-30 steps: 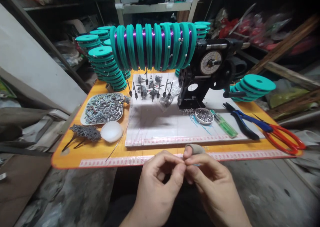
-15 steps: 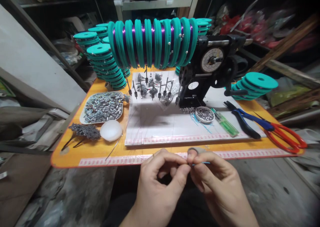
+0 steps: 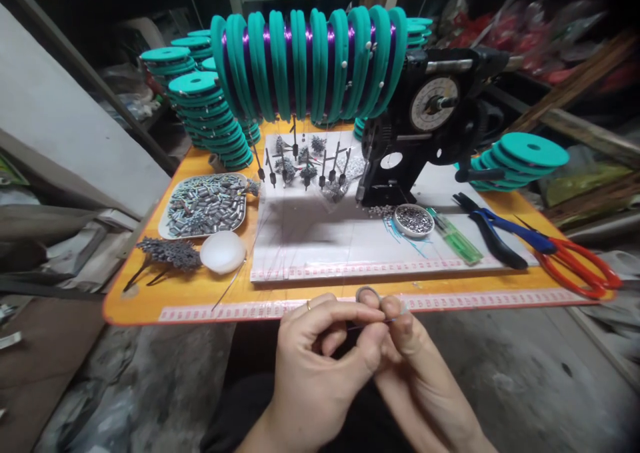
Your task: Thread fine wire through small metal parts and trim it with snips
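“Grey, bunched pieces [image 3: 170,253] are seen near the front left corner of the table [image 3: 123,303]. What is set beyond them?”

“A white tray [image 3: 162,228], heaped with small grey cylinders, is placed along the left edge; a white bowl [image 3: 223,253] is set just in front of it.”

“And at the middle of the front edge?”

“A thin strand [image 3: 391,319] is held there, just above the edge. It is pinched between thumb and forefinger of the left hand [image 3: 320,360].”

“Is it gripped by the right hand [image 3: 423,363] too?”

“That cannot be told. The fingers are curled in close against the left fingertips, and any grip is hidden.”

“What is changed?”

“Half a second ago a blue end was shown past the right fingertips; now the right hand is turned, and only a pale trace is seen. The hold is judged to be altered, with the strand kept at the fingertips.”

“Further right?”

“A round dish [image 3: 397,226] is set on the white board [image 3: 320,250], pliers [image 3: 500,250] are laid near its right edge, and red-handled scissors [image 3: 606,266] are left at the table's front right corner.”
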A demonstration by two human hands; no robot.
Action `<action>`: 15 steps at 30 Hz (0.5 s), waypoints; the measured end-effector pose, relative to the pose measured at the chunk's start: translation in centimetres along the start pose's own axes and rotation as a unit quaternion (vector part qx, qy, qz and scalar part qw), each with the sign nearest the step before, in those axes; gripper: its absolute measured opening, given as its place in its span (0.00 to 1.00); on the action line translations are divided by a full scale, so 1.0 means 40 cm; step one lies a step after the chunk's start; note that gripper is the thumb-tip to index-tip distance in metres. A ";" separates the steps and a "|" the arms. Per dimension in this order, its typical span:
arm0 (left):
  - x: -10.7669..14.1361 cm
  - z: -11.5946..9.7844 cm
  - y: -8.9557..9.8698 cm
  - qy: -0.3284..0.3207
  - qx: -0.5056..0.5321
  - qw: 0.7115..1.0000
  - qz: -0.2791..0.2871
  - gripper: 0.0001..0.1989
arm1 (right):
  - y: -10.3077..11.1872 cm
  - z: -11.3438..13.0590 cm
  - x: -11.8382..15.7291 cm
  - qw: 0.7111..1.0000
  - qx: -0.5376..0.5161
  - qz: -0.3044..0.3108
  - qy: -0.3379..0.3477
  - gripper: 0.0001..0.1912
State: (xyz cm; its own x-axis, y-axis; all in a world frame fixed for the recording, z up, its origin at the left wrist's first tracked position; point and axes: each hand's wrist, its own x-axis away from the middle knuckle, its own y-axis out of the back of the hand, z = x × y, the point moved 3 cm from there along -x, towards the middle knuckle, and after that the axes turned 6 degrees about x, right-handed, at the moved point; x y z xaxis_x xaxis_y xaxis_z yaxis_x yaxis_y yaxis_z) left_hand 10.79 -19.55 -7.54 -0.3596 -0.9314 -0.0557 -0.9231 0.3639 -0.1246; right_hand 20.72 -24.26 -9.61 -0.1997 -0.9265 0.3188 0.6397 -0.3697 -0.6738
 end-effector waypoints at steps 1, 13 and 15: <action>-0.001 -0.004 0.000 -0.013 -0.014 1.000 -0.005 0.02 | -0.003 -0.002 -0.001 1.000 -0.003 0.005 -0.003 0.08; -0.002 -0.028 -0.006 -0.091 -0.112 0.989 -0.027 0.07 | -0.029 -0.003 -0.005 0.998 0.002 0.055 -0.005 0.06; -0.002 -0.028 -0.005 -0.090 -0.113 0.989 -0.029 0.07 | -0.029 -0.003 -0.003 0.999 -0.005 0.047 -0.003 0.05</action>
State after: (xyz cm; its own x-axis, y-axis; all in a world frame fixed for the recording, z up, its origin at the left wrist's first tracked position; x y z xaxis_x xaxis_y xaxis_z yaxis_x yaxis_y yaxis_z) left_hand 10.86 -19.58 -6.40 -0.2929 -0.9272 -0.2335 -0.9559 0.2792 0.0907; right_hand 19.91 -23.73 -8.96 -0.1344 -0.9566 0.2586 0.6475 -0.2823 -0.7079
